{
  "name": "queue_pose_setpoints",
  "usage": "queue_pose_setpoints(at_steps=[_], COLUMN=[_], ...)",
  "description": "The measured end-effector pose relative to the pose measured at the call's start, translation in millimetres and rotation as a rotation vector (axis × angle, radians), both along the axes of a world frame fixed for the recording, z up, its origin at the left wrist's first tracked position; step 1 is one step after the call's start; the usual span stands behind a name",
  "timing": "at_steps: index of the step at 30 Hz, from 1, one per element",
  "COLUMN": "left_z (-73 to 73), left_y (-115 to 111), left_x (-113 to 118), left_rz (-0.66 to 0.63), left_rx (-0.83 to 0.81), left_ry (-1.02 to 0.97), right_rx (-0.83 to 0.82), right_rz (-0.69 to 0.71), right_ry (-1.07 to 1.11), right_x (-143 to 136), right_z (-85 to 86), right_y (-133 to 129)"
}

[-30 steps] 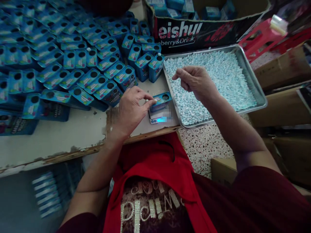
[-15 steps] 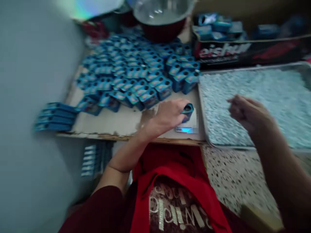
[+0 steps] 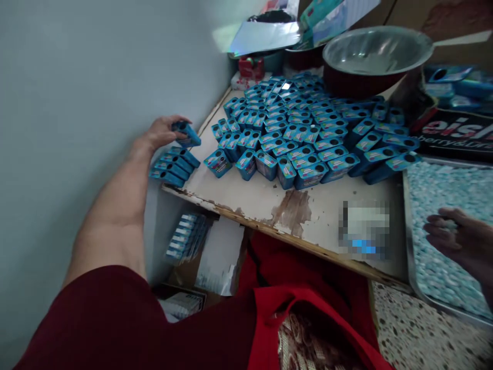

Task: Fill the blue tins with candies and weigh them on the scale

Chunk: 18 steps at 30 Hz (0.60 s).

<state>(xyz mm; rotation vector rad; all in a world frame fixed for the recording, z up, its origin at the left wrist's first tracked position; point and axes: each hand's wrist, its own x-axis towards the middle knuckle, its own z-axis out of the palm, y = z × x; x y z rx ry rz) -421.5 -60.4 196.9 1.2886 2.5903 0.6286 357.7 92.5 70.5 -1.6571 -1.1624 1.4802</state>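
My left hand (image 3: 164, 132) grips a small blue box (image 3: 188, 134) by its far end. It holds the box just above a short row of similar blue boxes (image 3: 175, 167) at the table's left edge. My right hand (image 3: 460, 234), at the right edge of the view, has its fingers curled around a few pale candies (image 3: 450, 225). Beneath that hand is a metal tray (image 3: 414, 280) filled with pale blue-green candies (image 3: 439, 180). A small pixelated device with a lit blue display (image 3: 364, 246) lies on the table beside the tray.
Many blue boxes with round dark holes on top (image 3: 304, 133) crowd the worn white table (image 3: 246, 200). Behind them stand a large bowl (image 3: 377, 56) and a red tape dispenser (image 3: 251, 68). A black carton (image 3: 458, 131) borders the tray, and a wall (image 3: 96, 77) rises at left.
My left hand has carried the blue box from the lit device over to the row at left. The view has turned left. My right hand is still over the tray, its fingers now less closed.
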Motion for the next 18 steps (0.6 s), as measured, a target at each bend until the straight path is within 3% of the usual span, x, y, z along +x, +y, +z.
queue_pose_setpoints(at_steps=[2, 5, 8, 10, 14, 18], left_z=[-27.1, -62.3, -91.9, -105.4, -109.9, -102.9], left_y=[-3.0, -12.3, -19.1, -21.1, -20.8, -26.0], left_x=[-14.1, -20.3, -20.8, -22.3, -26.3, -21.0], left_rz=[-0.048, -0.105, -0.110, -0.111, -0.158, -0.137], left_rx=[-0.028, -0.029, 0.015, 0.044, 0.003, 0.037], left_ry=[-0.055, -0.071, -0.025, 0.018, 0.070, 0.099], right_rx=[-0.097, -0.091, 0.040, 0.219, 0.580, 0.721], right_rz=[0.021, 0.185, 0.309, 0.424, 0.643, 0.843], right_ry=[-0.009, 0.044, 0.016, -0.053, -0.294, -0.722], right_x=[-19.0, -61.3, -117.5, -153.7, -204.3, -234.7], right_z=[13.0, 37.2, 58.6, 66.1, 63.6, 52.7], right_y=[-10.0, -27.0, -33.8, -27.8, 3.0, 26.0])
